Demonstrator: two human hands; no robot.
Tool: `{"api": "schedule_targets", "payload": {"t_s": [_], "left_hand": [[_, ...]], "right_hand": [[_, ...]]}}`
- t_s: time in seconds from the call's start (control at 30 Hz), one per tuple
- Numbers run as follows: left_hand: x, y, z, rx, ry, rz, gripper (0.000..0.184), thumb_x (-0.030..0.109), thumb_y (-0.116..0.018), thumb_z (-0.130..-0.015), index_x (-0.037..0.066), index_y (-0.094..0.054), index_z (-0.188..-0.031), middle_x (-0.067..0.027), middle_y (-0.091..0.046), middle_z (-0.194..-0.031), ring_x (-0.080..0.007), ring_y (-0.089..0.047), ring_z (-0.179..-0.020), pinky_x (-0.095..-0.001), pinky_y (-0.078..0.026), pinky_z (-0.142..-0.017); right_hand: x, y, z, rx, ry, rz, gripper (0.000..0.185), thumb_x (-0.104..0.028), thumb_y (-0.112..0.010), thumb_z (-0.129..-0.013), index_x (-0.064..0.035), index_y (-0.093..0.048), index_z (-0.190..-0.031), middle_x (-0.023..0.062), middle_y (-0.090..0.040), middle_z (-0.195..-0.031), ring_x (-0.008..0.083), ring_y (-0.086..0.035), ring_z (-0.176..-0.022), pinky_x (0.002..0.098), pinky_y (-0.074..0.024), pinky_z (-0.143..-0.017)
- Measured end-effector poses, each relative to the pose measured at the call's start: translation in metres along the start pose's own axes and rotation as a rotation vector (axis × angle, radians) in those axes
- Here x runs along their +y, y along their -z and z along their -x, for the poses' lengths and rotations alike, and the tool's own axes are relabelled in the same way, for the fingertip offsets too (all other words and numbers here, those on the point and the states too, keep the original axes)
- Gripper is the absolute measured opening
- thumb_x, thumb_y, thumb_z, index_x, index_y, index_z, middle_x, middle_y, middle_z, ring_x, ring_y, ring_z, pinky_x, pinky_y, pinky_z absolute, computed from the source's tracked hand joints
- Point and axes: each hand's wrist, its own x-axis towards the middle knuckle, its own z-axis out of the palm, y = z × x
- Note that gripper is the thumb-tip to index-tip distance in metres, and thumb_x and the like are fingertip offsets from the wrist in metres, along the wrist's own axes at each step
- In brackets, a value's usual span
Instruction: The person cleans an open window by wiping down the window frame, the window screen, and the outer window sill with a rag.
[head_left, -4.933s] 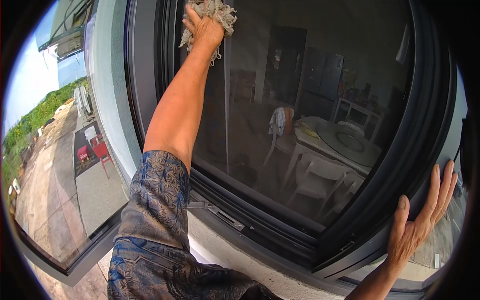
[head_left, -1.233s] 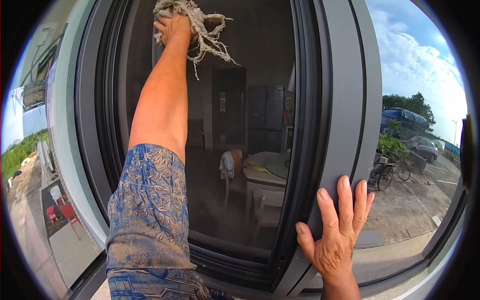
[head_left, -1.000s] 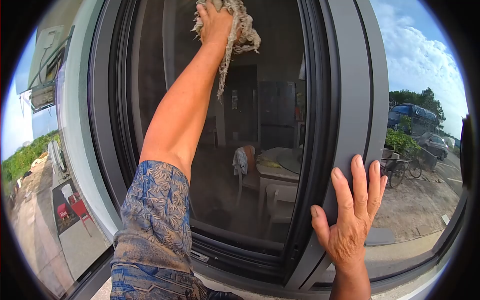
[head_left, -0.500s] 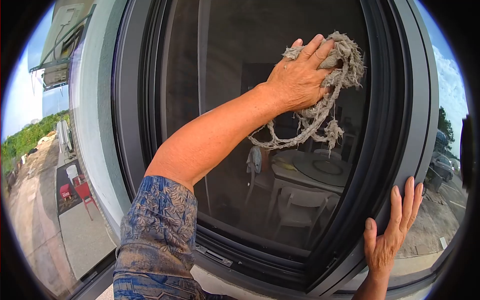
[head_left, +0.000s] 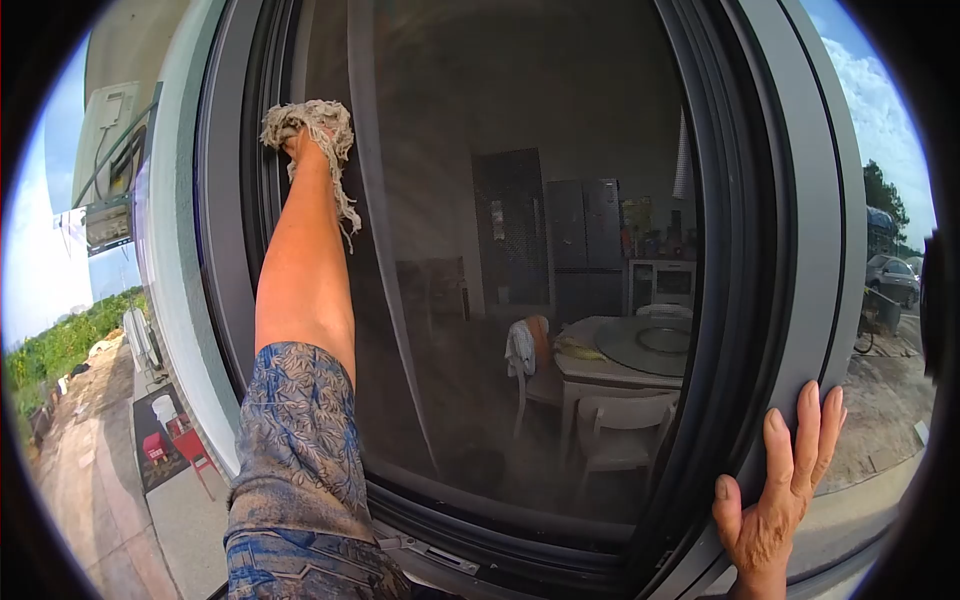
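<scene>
My left hand [head_left: 297, 146] reaches up to the upper left side of the dark window pane [head_left: 440, 90], by the inner edge of its frame. It grips a grey, shaggy, stringy cleaning rag [head_left: 328, 117], which covers most of the fingers; one frayed strand dangles beside the wrist. At the lower right, my right hand [head_left: 775, 500] rests against the grey outer window frame [head_left: 815, 250]. Its fingers are stretched out and apart, holding nothing.
Through the glass show a round-topped dining table [head_left: 640, 345], chairs [head_left: 625, 430] and a dark fridge [head_left: 585, 225]. Outside at left are a pale wall [head_left: 185, 270], a red chair [head_left: 192, 448] and a paved strip. A parked car [head_left: 890, 280] stands at far right.
My left hand has swept the rag from the upper right of the pane across to its left edge. My right hand stays on the frame. The view has shifted slightly.
</scene>
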Motion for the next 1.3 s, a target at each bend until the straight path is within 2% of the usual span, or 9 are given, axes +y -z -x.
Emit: {"api": "schedule_targets", "payload": {"t_s": [0.03, 0.1, 0.2, 0.37, 0.43, 0.5, 0.6, 0.83, 1.3], "left_hand": [[0.083, -0.021, 0.016, -0.004, -0.006, 0.015, 0.056, 0.042, -0.041, -0.092, 0.013, -0.039, -0.139, -0.0209, -0.008, -0.152, -0.0414, -0.002, -0.140, -0.0485, -0.016, -0.113], [0.294, -0.004, 0.117, -0.217, -0.013, -0.872, 0.053, 0.041, -0.040, -0.091, 0.011, -0.044, -0.136, -0.0248, -0.016, -0.149, -0.0442, -0.008, -0.138, -0.0476, -0.016, -0.113], [0.417, -0.044, 0.144, -0.263, -0.319, -0.457, 0.054, 0.036, -0.032, -0.092, 0.001, -0.046, -0.131, -0.0309, -0.028, -0.142, -0.0479, -0.018, -0.134, -0.0486, -0.013, -0.113], [0.469, -0.178, 0.142, -0.202, -0.677, -0.518, 0.041, 0.027, -0.038, -0.091, 0.004, -0.059, -0.117, -0.0280, -0.041, -0.134, -0.0468, -0.025, -0.132, -0.0479, -0.021, -0.112], [0.527, -0.126, 0.180, -0.390, -0.795, -0.851, 0.033, 0.020, -0.040, -0.089, 0.002, -0.065, -0.101, -0.0275, -0.052, -0.122, -0.0514, -0.030, -0.127, -0.0537, -0.026, -0.108], [0.529, -0.123, 0.188, -0.353, -1.104, -0.599, 0.029, 0.017, -0.041, -0.088, 0.001, -0.066, -0.089, -0.0281, -0.057, -0.111, -0.0548, -0.033, -0.124, -0.0570, -0.024, -0.108], [0.557, -0.113, 0.240, -0.545, -1.039, -0.416, 0.029, 0.016, -0.041, -0.088, 0.000, -0.065, -0.087, -0.0303, -0.058, -0.104, -0.0565, -0.034, -0.122, -0.0575, -0.019, -0.110], [0.523, -0.096, 0.244, -0.446, -0.990, -0.463, 0.049, 0.033, -0.031, -0.093, 0.003, -0.046, -0.129, -0.0196, -0.027, -0.147, -0.0264, -0.017, -0.141, -0.0528, -0.016, -0.112], [0.380, 0.011, 0.156, -0.453, 0.069, -1.023, 0.046, 0.029, -0.038, -0.093, 0.007, -0.048, -0.131, -0.0185, -0.033, -0.144, -0.0328, -0.023, -0.137, -0.0504, -0.026, -0.109]], "right_hand": [[-0.001, 0.001, 0.000, 0.006, -0.011, 0.011, 0.053, -0.039, -0.050, -0.090, -0.0125, -0.042, -0.135, 0.0202, -0.030, -0.146, 0.0440, -0.020, -0.137, 0.0577, -0.0133, -0.110], [-0.002, 0.003, 0.000, -0.025, -0.004, -0.019, 0.052, -0.037, -0.051, -0.089, -0.0117, -0.042, -0.134, 0.0219, -0.030, -0.145, 0.0449, -0.020, -0.136, 0.0591, -0.0129, -0.109], [-0.003, 0.003, -0.003, -0.024, 0.008, -0.068, 0.052, -0.033, -0.054, -0.087, -0.0094, -0.043, -0.133, 0.0229, -0.030, -0.144, 0.0457, -0.020, -0.136, 0.0608, -0.0119, -0.109], [-0.006, 0.004, -0.006, -0.036, 0.027, -0.146, 0.055, -0.024, -0.063, -0.076, -0.0067, -0.049, -0.127, 0.0222, -0.034, -0.142, 0.0459, -0.022, -0.135, 0.0621, -0.0118, -0.108], [-0.009, 0.003, -0.007, -0.024, 0.026, -0.174, 0.058, -0.020, -0.067, -0.070, -0.0072, -0.051, -0.125, 0.0213, -0.036, -0.141, 0.0457, -0.023, -0.135, 0.0622, -0.0120, -0.108], [-0.009, 0.003, -0.009, -0.015, 0.043, -0.203, 0.063, -0.018, -0.069, -0.067, -0.0079, -0.051, -0.126, 0.0212, -0.036, -0.141, 0.0453, -0.022, -0.135, 0.0623, -0.0119, -0.108], [-0.008, -0.002, -0.009, -0.008, 0.068, -0.210, 0.067, -0.017, -0.070, -0.064, -0.0081, -0.050, -0.127, 0.0210, -0.035, -0.141, 0.0449, -0.022, -0.135, 0.0623, -0.0118, -0.108], [-0.002, -0.003, -0.005, -0.028, 0.054, -0.172, 0.061, -0.020, -0.066, -0.071, -0.0078, -0.049, -0.128, 0.0214, -0.034, -0.142, 0.0447, -0.021, -0.135, 0.0619, -0.0114, -0.108], [-0.001, -0.001, -0.004, -0.020, 0.001, -0.187, 0.054, -0.026, -0.066, -0.074, -0.0130, -0.054, -0.125, 0.0171, -0.040, -0.140, 0.0413, -0.024, -0.135, 0.0596, -0.0119, -0.109]]}}
